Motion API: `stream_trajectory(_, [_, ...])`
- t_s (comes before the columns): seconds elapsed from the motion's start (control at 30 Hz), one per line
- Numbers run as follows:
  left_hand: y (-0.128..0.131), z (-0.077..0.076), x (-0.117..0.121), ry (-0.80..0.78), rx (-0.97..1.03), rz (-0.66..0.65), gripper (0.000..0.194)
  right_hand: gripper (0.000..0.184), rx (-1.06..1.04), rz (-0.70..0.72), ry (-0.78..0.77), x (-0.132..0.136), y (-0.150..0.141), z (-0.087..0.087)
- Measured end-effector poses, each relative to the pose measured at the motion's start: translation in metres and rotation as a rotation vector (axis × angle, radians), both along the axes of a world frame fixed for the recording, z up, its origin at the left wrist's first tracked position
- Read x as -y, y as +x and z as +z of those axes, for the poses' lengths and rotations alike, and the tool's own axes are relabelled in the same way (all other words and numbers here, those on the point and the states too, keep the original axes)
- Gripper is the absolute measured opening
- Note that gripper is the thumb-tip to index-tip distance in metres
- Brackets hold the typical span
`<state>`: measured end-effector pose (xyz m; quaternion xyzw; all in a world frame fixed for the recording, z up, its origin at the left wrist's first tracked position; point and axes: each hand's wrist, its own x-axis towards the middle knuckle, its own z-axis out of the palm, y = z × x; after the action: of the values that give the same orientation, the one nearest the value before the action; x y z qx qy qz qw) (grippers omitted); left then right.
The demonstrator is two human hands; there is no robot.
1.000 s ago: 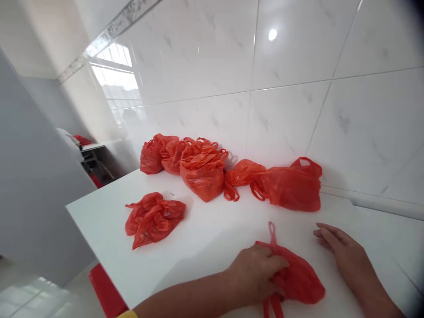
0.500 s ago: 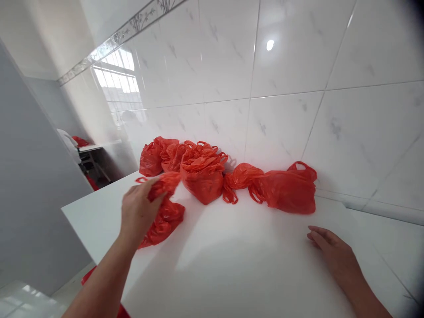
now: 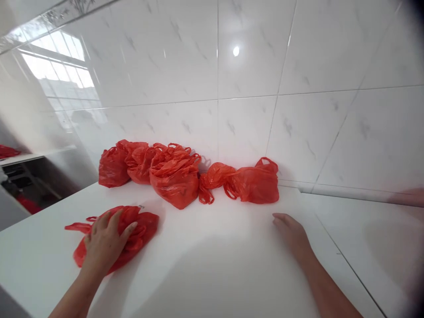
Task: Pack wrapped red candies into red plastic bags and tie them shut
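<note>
Under my left hand (image 3: 107,236) lies a crumpled red plastic bag (image 3: 145,225) on the white table, in the left part of the view. The fingers are spread over the top of the bag and press on it, with the thumb apart. A loose handle of the bag sticks out to the left. My right hand (image 3: 291,232) hovers low over the table on the right, its fingers stretched out and nothing in them. Nearest to it is a flat, filled red plastic bag (image 3: 260,185) by the wall.
Along the tiled wall (image 3: 185,66) stand several red plastic bags: a large bulging one (image 3: 179,185), a small knotted one (image 3: 218,174) and a bag at the far left (image 3: 114,168). The white table (image 3: 212,265) has a seam on the right. Another surface (image 3: 29,157) stands far left.
My left hand has come down from the lifted red part of the bag onto the bag's top. The view has swung right. My right hand still holds nothing.
</note>
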<state>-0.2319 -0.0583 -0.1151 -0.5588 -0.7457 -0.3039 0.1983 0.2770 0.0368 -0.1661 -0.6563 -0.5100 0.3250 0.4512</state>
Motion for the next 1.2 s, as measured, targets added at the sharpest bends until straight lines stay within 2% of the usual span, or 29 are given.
stream_trajectory(0.07, [0.019,0.009,-0.008,0.04,-0.074,-0.024,0.046,0.035,0.008,0.001,0.013,-0.002,0.0,-0.002])
stream_trajectory(0.1, [0.03,0.012,-0.014,0.054,-0.102,-0.085,0.044,0.035,0.011,0.002,0.024,-0.003,0.0,-0.003])
stream_trajectory(0.2, [0.068,0.016,-0.037,0.003,-0.093,-0.422,0.04,0.033,0.026,0.007,0.063,-0.004,-0.001,-0.005])
stream_trajectory(0.3, [0.111,0.015,-0.061,-0.165,-0.004,-0.716,0.033,0.032,0.034,0.021,0.084,-0.003,-0.002,-0.005])
stream_trajectory(0.4, [0.15,0.013,-0.084,-0.3,0.068,-0.862,0.034,0.031,0.012,0.028,0.108,-0.002,-0.003,-0.005])
stream_trajectory(0.47, [0.171,0.013,-0.1,-0.325,0.08,-0.915,0.036,0.03,-0.006,0.03,0.123,-0.002,-0.004,-0.004])
stream_trajectory(0.57, [0.194,0.018,-0.13,-0.221,0.019,-0.898,0.043,0.028,-0.015,0.036,0.129,-0.003,-0.005,-0.004])
stream_trajectory(0.7, [0.211,0.036,-0.175,-0.052,0.017,-0.707,0.04,0.027,-0.028,0.041,0.133,-0.006,-0.004,-0.004])
stream_trajectory(0.8, [0.214,0.048,-0.207,-0.079,0.122,-0.597,0.024,0.026,-0.041,0.039,0.136,-0.007,-0.003,-0.005])
stream_trajectory(0.9, [0.212,0.053,-0.231,-0.147,0.198,-0.572,0.018,0.026,-0.049,0.04,0.132,-0.008,-0.002,-0.005])
stream_trajectory(1.03, [0.209,0.06,-0.243,-0.123,0.302,-0.601,0.032,0.026,-0.057,0.04,0.122,-0.007,-0.002,-0.004])
stream_trajectory(1.2, [0.209,0.085,-0.226,0.127,0.473,-0.626,0.056,0.026,-0.059,0.035,0.12,-0.008,-0.002,-0.004])
